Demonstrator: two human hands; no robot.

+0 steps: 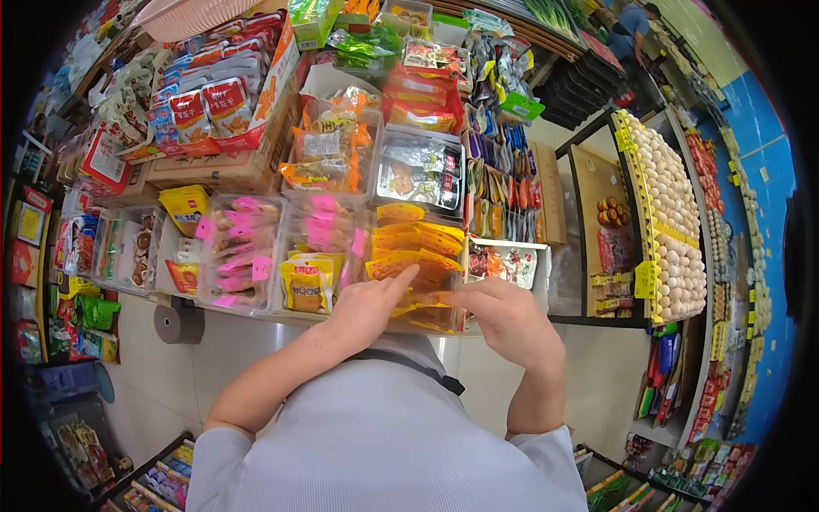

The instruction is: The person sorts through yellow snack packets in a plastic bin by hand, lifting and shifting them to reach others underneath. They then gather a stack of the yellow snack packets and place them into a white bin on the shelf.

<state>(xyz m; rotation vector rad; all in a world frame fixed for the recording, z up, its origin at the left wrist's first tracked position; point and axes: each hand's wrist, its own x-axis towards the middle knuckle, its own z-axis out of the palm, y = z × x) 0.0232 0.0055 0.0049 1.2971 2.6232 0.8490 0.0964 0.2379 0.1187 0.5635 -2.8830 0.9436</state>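
Note:
Several yellow snack packets point(415, 241) stand in overlapping rows inside a clear plastic bin point(444, 320) at the front edge of the display. My left hand point(368, 309) rests on the left side of these packets, its index finger stretched out over them. From the right, my right hand point(514, 326) reaches in with thumb and fingers drawn together at the edge of a yellow packet near the bin's front. Its fingertips are partly hidden. Just left of the bin are packets with pink labels point(323, 203) and a yellow pouch point(307, 286).
Black-and-white packs point(418, 171) lie behind the yellow ones. A white box of packets point(512, 263) sits to the right. Eggs point(670, 188) fill a rack farther right. Red snack bags point(228, 107) are stacked at the back left. A person point(630, 34) stands far off.

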